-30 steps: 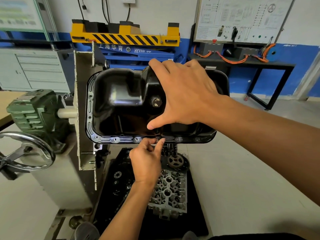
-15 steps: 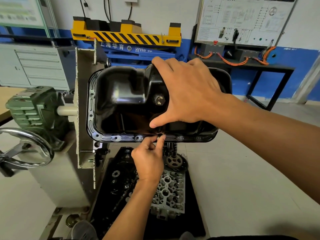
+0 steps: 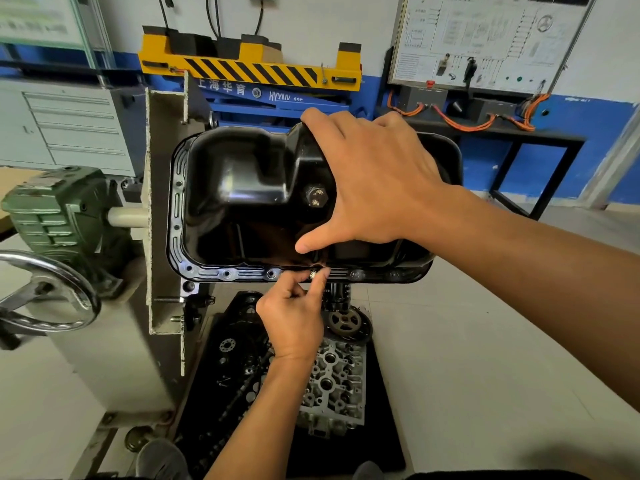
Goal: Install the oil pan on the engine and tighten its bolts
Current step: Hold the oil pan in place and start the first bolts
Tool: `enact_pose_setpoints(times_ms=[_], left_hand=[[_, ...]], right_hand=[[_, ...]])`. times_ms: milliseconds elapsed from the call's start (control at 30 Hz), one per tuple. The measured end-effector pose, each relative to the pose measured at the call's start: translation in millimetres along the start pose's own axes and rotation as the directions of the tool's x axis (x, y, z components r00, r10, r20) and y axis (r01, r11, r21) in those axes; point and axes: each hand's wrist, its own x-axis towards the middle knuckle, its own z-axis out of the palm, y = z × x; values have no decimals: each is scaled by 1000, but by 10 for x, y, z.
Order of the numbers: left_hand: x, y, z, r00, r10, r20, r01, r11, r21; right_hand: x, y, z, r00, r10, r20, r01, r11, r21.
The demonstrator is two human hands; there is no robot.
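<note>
A glossy black oil pan (image 3: 242,202) sits against the engine on the stand, its flat flange (image 3: 239,274) facing me along the near edge. My right hand (image 3: 374,181) is spread over the pan's raised right part, fingers straight, thumb pointing left near the drain plug (image 3: 316,195). Just below the flange, my left hand (image 3: 294,317) pinches a small silver bolt (image 3: 313,274) between thumb and forefinger at a flange hole. Other flange holes (image 3: 270,274) show to the left and right of it.
The engine stand's grey upright plate (image 3: 162,216), green gearbox (image 3: 59,209) and chrome handwheel (image 3: 52,292) are on the left. A cylinder head (image 3: 337,379), a sprocket (image 3: 346,322) and loose parts lie on a black mat (image 3: 381,445) on the floor. A bench stands behind on the right.
My left hand's thumb and forefinger have shifted slightly at the bolt on the flange. My right hand stays on the pan. The camera has moved a little.
</note>
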Motion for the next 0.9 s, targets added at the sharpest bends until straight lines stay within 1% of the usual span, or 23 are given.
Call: enact_pose_setpoints(times_ms=[233,433,533,733,900], left_hand=[[-26,-9,-48,999,30,19,-30,1000,-1],[-119,10,-108,991,79,111,-87,994,66],[-159,29,-98,994,43,97,-48,998,49],[-142,96,-79,992,-118,38,119,993,-18],[-143,105,-64,992,-126,5,127,992,-19]], right_hand=[[1,-6,3,1000,6,5,-6,1000,0],[-4,-10,-15,1000,1,17,-2,1000,10],[-5,-11,-16,1000,0,17,0,1000,3],[5,-2,4,1000,2,4,-2,1000,5],[7,-3,16,1000,2,7,-2,1000,-14]])
